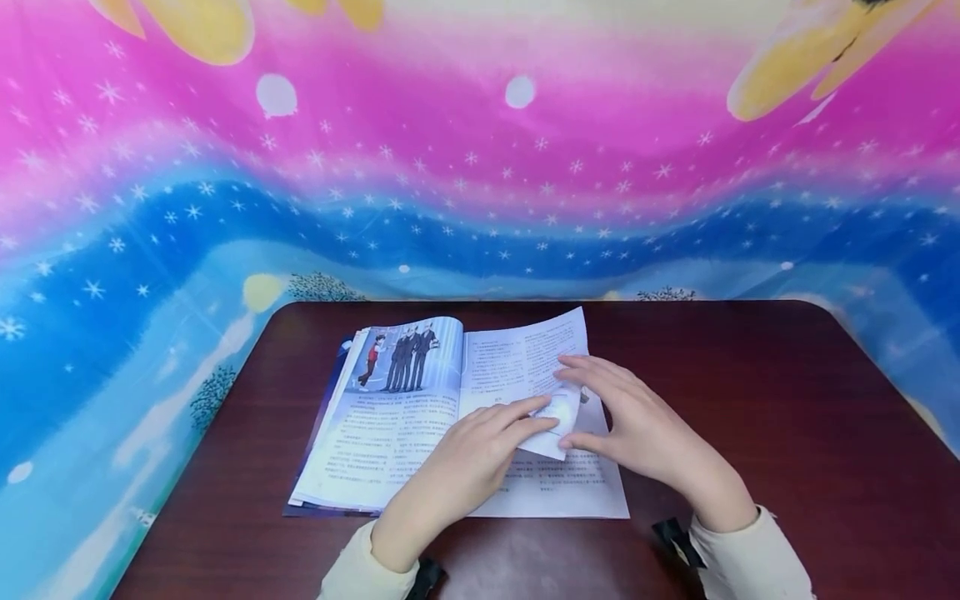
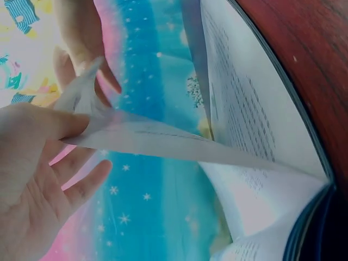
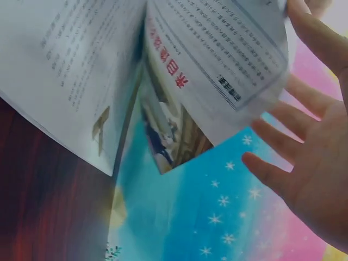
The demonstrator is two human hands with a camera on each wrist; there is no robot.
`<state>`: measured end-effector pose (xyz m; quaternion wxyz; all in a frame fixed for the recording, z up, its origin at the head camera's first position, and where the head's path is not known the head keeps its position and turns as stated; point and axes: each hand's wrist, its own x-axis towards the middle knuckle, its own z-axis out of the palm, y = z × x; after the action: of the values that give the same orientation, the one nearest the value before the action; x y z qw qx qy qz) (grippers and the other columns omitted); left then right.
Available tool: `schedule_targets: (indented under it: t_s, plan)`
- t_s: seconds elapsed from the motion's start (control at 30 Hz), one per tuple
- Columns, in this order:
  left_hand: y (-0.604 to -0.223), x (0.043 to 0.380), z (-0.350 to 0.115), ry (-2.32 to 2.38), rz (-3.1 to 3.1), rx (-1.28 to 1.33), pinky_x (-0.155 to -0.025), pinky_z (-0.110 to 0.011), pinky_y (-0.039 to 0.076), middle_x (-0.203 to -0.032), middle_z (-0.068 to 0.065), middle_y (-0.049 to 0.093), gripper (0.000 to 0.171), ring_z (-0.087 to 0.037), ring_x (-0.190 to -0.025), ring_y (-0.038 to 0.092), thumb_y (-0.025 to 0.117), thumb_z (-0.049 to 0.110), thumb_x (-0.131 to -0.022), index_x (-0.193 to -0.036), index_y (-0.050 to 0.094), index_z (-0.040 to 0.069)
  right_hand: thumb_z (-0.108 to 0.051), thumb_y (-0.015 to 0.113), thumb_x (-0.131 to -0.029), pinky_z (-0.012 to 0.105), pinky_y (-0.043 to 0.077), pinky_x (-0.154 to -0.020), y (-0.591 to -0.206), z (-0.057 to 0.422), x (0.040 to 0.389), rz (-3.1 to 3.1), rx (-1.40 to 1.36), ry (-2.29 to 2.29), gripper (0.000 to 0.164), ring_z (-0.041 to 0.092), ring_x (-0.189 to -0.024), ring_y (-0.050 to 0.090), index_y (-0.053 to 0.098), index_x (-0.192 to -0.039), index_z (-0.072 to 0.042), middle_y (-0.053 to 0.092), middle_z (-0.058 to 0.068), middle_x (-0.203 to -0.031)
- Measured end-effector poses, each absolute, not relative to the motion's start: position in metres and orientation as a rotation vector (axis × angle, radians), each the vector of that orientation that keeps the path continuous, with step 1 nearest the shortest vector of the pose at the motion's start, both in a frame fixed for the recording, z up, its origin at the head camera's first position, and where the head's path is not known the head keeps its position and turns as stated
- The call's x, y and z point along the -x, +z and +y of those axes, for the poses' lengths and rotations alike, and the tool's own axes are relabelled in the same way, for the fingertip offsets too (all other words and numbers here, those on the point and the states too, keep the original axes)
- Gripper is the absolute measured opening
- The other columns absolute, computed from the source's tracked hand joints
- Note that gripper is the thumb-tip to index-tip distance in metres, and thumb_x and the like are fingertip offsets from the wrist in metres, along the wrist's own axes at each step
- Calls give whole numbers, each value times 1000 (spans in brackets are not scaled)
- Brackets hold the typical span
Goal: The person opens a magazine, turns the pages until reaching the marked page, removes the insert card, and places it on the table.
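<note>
An open magazine (image 1: 375,442) lies on the table, with a picture of dark-suited figures on its left side. One right-hand page (image 1: 525,350) is lifted and bent, its lower corner raised off the sheet beneath. My left hand (image 1: 468,454) pinches this page near its lower edge; in the left wrist view the thumb (image 2: 70,124) lies on one face, with fingers behind. My right hand (image 1: 648,417) holds the outer edge between thumb and fingers. Seen from the right wrist, the fingers (image 3: 293,144) are spread beside the page's edge, and printed text and a photo show on the page's underside.
The dark reddish-brown table (image 1: 750,392) extends to both sides of the magazine. A pink and blue cloth (image 1: 480,167) with snowflakes hangs behind and around it. Pale sleeves (image 1: 750,558) with dark straps cover the wrists.
</note>
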<state>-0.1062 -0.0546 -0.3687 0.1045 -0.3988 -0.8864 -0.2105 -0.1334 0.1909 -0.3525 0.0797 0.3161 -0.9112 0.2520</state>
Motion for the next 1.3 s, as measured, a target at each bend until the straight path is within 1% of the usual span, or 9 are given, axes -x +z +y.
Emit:
schedule_targets:
  t_s: [0.1,0.27,0.43,0.63,0.77,0.87,1.0,1.17,1.3]
  plan:
    - [-367,106,-59,-596,-2622,1152,-106,-31,43,-152,5,45,49,-14,-130,51,67,4,-94,-140,57,21,-37,89,-72,57,34,-108,-348,192,131,-2705,-928,753,82,28,-140,38,53,-142,-15,44,3,-152]
    - [-363,106,-66,-631,-2650,1126,-107,-30,42,-149,9,48,48,-10,-128,52,68,10,-95,-140,58,22,-29,88,-74,58,34,-108,-345,194,131,-2699,-908,736,80,31,-138,40,52,-143,-13,45,8,-151]
    - [-359,106,-72,-649,-2649,1106,-106,-31,43,-147,10,49,44,-10,-126,54,67,17,-96,-139,59,23,-24,84,-81,59,34,-107,-342,193,132,-2723,-883,761,68,32,-137,41,54,-141,-12,47,10,-149]
    - [-361,104,-78,-596,-2552,1082,-103,-30,44,-144,10,54,39,-11,-123,56,67,20,-96,-134,63,23,-21,79,-86,57,41,-102,-343,193,130,-2683,-829,757,50,30,-132,47,61,-133,-14,52,7,-144]
    - [-366,103,-84,-557,-2451,1025,-99,-31,46,-139,9,58,36,-11,-119,59,70,22,-94,-130,66,22,-22,78,-87,54,44,-100,-345,195,128,-2663,-810,730,47,27,-130,50,63,-131,-15,54,4,-142]
    - [-370,103,-91,-554,-2363,978,-96,-31,48,-134,7,62,35,-12,-114,62,72,18,-91,-126,68,21,-21,79,-86,53,45,-99,-346,199,127,-2650,-814,699,46,27,-128,51,64,-129,-16,56,4,-140]
    - [-374,102,-102,-559,-2303,944,-94,-33,50,-132,5,64,40,-14,-112,64,73,9,-87,-126,68,19,-17,81,-83,52,46,-96,-350,205,124,-2630,-852,649,46,26,-124,54,65,-126,-16,59,4,-136]
    - [-376,98,-118,-550,-2316,935,-89,-35,54,-138,2,59,57,-17,-110,64,75,2,-83,-136,61,17,-16,82,-81,49,47,-94,-356,213,121,-2613,-905,601,41,23,-121,57,67,-119,-19,61,0,-132]
    - [-376,95,-131,-527,-2332,919,-84,-35,56,-142,-1,56,65,-18,-107,66,75,0,-81,-142,56,17,-15,82,-80,48,47,-94,-362,218,121,-2592,-918,573,40,22,-119,58,68,-118,-16,63,1,-130]
